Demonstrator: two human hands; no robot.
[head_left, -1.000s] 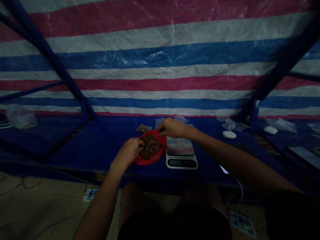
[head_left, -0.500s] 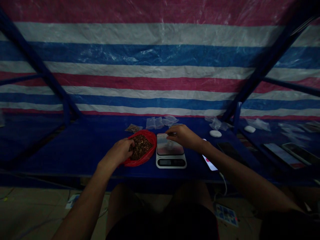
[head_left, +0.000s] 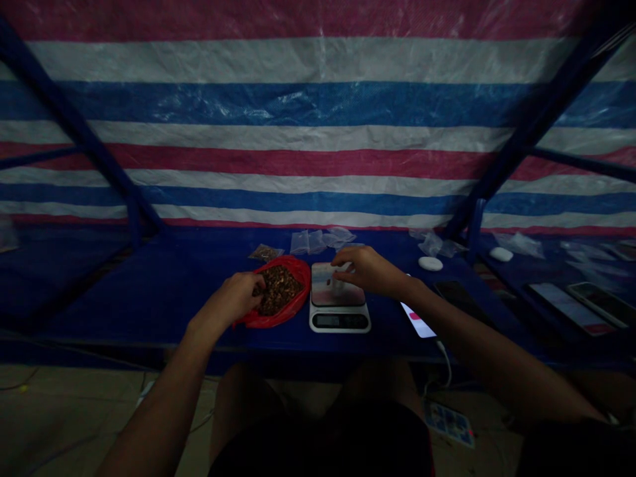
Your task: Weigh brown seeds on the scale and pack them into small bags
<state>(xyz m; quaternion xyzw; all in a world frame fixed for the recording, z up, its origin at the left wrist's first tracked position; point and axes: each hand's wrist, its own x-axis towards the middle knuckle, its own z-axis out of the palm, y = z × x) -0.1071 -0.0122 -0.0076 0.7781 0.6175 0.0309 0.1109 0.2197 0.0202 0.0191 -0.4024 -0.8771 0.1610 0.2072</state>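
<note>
On the blue table lies a red plastic bag [head_left: 297, 306], rolled open around small dry brown pieces [head_left: 281, 286]. My left hand [head_left: 237, 297] is closed over the bag's left side, its fingertips curled in among the pieces and partly hidden. A white kitchen scale [head_left: 365, 322] with a shiny plate stands to the right of the bag. Over that plate hovers my right hand [head_left: 365, 268], thumb and fingers apart with nothing between them. A small brown piece [head_left: 328, 283] shows just below the fingertips; whether it rests on the plate I cannot tell.
Behind the bag lies a filled clear bag [head_left: 265, 253], beside several flat clear bags [head_left: 308, 242]. To the right are a white oval case [head_left: 430, 264], a lit phone [head_left: 418, 322] with a cable, and a dark phone [head_left: 462, 301]. Blue frame bars [head_left: 511, 149] slant up at both sides.
My right thumb and fingers have parted, letting go of a brown piece that now shows over the scale plate. My left hand has shifted slightly left, the red bag's near edge stretching with it.
</note>
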